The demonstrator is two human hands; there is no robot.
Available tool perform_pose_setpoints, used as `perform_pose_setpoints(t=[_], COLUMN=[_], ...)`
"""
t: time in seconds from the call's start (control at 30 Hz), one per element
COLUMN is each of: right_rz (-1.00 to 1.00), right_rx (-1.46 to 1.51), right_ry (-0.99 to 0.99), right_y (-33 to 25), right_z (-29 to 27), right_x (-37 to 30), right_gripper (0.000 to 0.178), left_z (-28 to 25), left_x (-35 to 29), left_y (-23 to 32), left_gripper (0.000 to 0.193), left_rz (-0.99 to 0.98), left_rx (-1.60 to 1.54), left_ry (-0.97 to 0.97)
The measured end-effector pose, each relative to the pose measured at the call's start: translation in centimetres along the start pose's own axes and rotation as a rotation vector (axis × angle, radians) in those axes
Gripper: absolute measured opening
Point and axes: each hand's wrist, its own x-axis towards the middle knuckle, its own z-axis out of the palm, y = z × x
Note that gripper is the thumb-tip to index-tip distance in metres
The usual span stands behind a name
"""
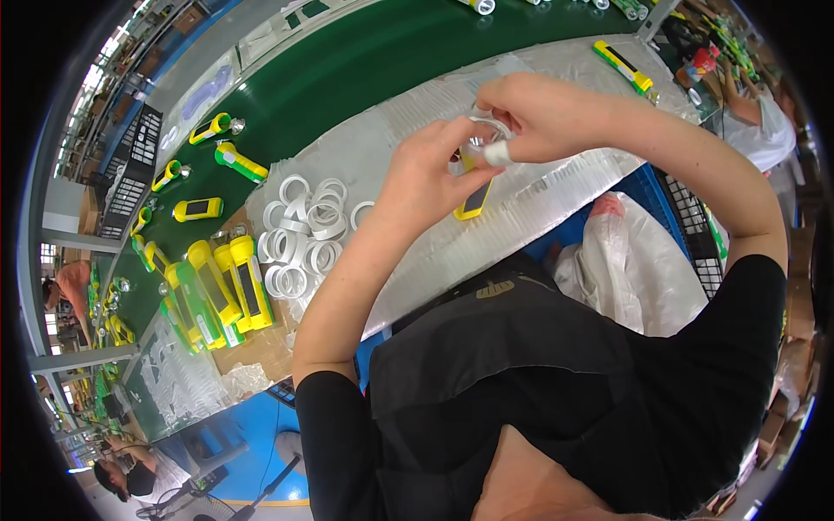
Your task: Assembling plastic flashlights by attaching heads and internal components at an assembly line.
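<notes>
Both my hands meet over the plastic-covered bench, around the head of a yellow flashlight (473,201) with a dark panel. My left hand (426,174) is closed about the flashlight's head, thumb across its near side. From the far right, my right hand (543,117) pinches a white ring (493,127) at that head, over a clear round part; the fingers partly hide how they fit together. White wrapping (497,154) covers a fingertip of the right hand. Left of my left forearm lies a loose pile of white rings (304,227).
Yellow and green flashlights (215,291) lie stacked at the left, with several more on the green conveyor (287,113). Another flashlight (624,68) rests at the far right. A white sack (643,260) and black crate (695,217) stand right of my lap. Other people work nearby.
</notes>
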Motion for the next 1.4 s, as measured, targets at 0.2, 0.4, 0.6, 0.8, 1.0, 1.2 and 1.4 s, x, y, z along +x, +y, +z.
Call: perform_pose_setpoints(t=[0.2,0.4,0.6,0.8,1.0,1.2,1.4], right_rz=[0.157,-0.233,-0.067,0.161,0.037,-0.303,-0.330], right_rx=[0.000,0.043,0.353,0.941,1.365,1.201,-0.283], right_ry=[0.110,0.123,0.287,0.510,0.206,0.007,0.613], right_y=[0.0,1.4,1.4,-2.5,-4.0,-0.8,11.0], right_z=[0.8,0.9,4.6,18.7,18.0,9.7,5.9], right_x=[0.1,0.0,-1.0,1.8,2.3,5.9,20.7], right_gripper=[0.052,0.041,0.058,0.070,0.049,0.048,0.050], left_z=[-0.1,0.0,-0.4,-1.0,-2.2,-4.9,-13.7], left_x=[0.4,-0.2,-1.5,-3.2,-2.8,-0.7,-1.4], left_y=[-0.3,-0.6,-1.5,-1.6,-0.3,2.0,-12.5], left_gripper=[0.036,0.036,0.034,0.029,0.026,0.042,0.066], left_rz=[-0.067,0.023,-0.010,-0.103,-0.267,0.148,-0.161], left_rx=[-0.038,-0.044,-0.133,-0.442,-0.706,-0.305,0.589], left_ry=[-0.017,0.068,0.143,0.211,0.173,0.367,0.237])
